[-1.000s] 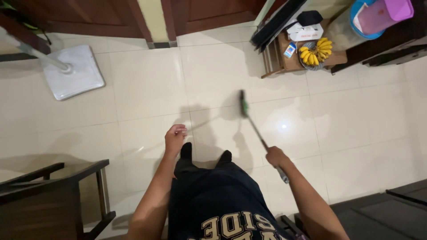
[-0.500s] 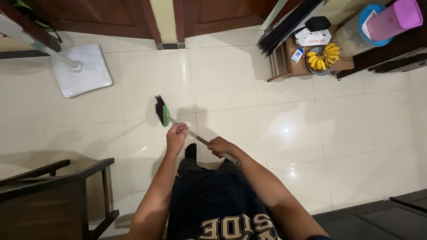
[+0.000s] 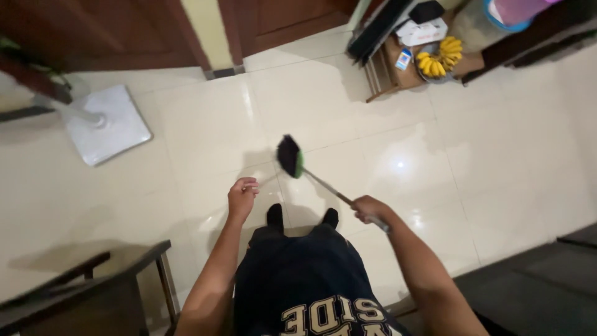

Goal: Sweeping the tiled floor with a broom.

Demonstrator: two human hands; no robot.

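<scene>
While right hand (image 3: 368,208) grips broom (image 3: 290,157) | left hand (image 3: 242,196) loosely curled, empty

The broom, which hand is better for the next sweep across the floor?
Probably the right. The right hand already grips the broom by its handle, with the head down near the tiled floor. The left hand is curled and holds nothing.
</scene>
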